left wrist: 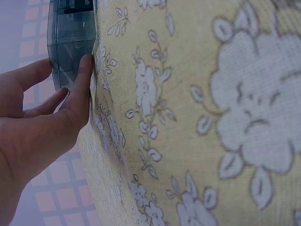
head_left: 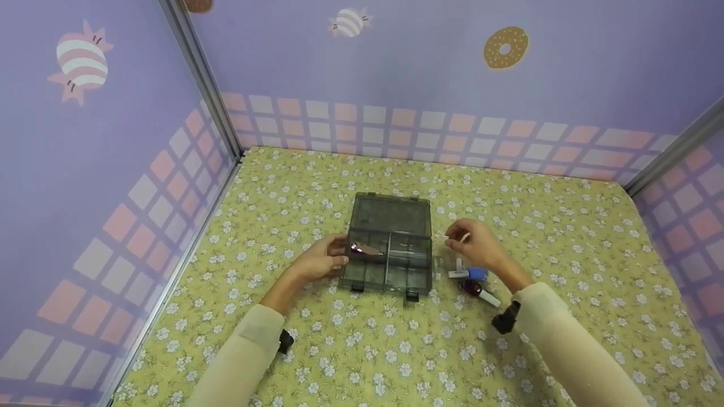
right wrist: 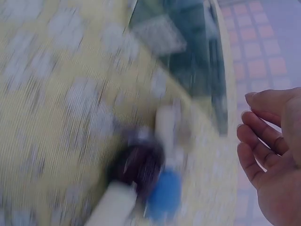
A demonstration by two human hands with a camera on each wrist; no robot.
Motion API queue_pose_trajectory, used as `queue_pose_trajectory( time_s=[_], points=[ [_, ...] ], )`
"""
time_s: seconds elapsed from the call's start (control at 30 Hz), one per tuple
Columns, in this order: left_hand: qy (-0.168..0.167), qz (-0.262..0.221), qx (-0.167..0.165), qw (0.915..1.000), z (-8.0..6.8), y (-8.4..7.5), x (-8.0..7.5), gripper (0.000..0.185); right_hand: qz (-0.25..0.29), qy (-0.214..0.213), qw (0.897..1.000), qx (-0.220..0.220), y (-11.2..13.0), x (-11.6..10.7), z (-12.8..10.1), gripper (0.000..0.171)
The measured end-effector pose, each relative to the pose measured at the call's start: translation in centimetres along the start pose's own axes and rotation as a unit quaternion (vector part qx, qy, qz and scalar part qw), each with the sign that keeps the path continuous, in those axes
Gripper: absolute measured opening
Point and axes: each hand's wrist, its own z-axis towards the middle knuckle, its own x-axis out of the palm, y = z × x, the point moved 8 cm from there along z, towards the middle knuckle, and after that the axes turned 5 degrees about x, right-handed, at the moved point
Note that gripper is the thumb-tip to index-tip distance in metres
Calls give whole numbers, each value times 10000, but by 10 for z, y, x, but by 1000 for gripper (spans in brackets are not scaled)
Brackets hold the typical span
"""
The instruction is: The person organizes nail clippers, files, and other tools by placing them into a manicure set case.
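Left hand (head_left: pixel 318 260) grips the left edge of an open, translucent grey plastic box (head_left: pixel 391 212) on the table (head_left: pixel 328 367), apparently steadying it. Right hand (head_left: pixel 476 244), empty and loosely curled, hovers right of it; a white-capped, dark-red bottle (head_left: pixel 471 288) lies nearer, presumably within reach.

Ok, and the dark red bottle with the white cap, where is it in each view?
Head: dark red bottle lies right of and below centre.
Left wrist: not in it.
Right wrist: below centre, slightly left, blurred.
Shared landmark: compartment case, in all three.
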Motion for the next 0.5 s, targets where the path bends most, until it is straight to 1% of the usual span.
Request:
queue_pose_trajectory(
  time_s=[0.17,0.23,0.4,0.5],
  points=[
    [-5,-33,-70,10000,0,0,-2,64,-235,-231,9994,42,-31,-22,-16,14],
    [-15,-10,-80,10000,0,1,-2,64,-320,-307,9989,138,-43,-28,-23,16],
    [-5,37,-58,10000,0,1,-1,64,-409,-281,9973,535,-70,-35,-43,19],
    [9,47,-43,10000,0,0,0,64,-536,-222,9966,589,-82,-38,-54,20]
  ],
)
